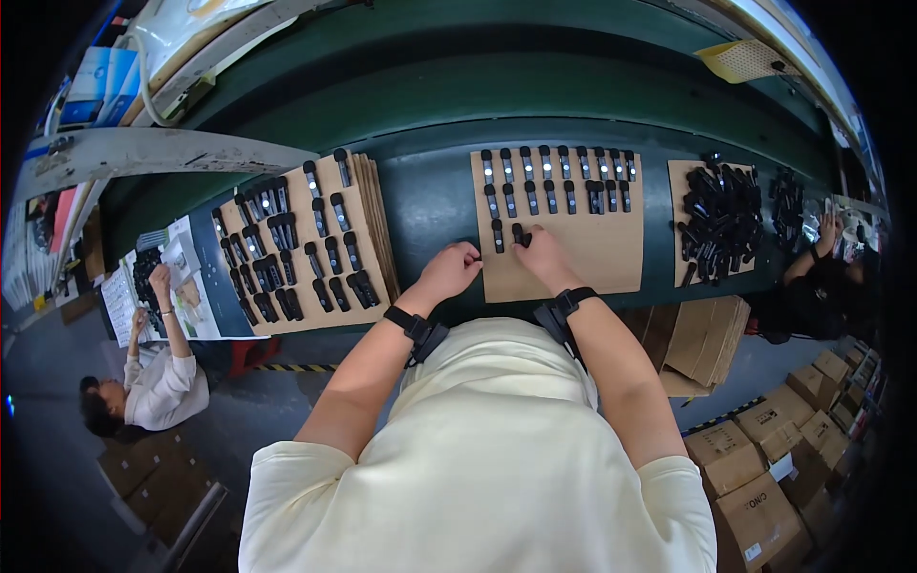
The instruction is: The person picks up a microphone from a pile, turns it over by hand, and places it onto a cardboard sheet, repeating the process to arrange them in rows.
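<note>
A brown cardboard sheet (611, 258) lies before me on the green bench, with rows of small black clip-on microphones (545, 162) with dark foam tops along its far part. Several of them show a small white light. My right hand (546, 258) is closed on one microphone (519, 234), beside the lone microphone (497, 235) of the nearest row. At the sheet's left edge is my left hand (453, 271), its fingers curled and thumb pressed to them. Whether anything is between those fingers is hidden.
Left stands a stack of cardboard sheets (380, 224) bearing more microphones. A heaped pile of microphones (718, 215) covers another sheet at right. One person (167, 387) works at far left, another (823, 286) at far right. Cartons (755, 506) stand on the floor at right.
</note>
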The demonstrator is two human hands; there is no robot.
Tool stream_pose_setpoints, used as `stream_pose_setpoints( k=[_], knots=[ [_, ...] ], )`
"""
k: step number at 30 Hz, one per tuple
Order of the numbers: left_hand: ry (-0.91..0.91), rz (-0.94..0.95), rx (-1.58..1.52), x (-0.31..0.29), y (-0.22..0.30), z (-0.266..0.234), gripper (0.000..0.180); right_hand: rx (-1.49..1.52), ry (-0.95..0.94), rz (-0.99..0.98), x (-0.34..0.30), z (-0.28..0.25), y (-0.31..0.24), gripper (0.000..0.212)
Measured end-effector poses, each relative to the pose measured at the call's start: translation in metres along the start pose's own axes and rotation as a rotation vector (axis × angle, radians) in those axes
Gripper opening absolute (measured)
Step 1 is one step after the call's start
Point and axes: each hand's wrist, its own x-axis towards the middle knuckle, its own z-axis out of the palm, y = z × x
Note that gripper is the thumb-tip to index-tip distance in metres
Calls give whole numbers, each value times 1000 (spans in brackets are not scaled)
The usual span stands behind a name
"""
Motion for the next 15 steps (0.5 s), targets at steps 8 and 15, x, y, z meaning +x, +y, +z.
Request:
stream_pose_setpoints(
  k=[8,15],
  knots=[
    [-33,-17,-8,7,-4,1,22,-12,-12,31,5,-2,-9,42],
    [-55,-13,-9,3,7,-3,23,110,140,-103,6,1,16,33]
  ],
)
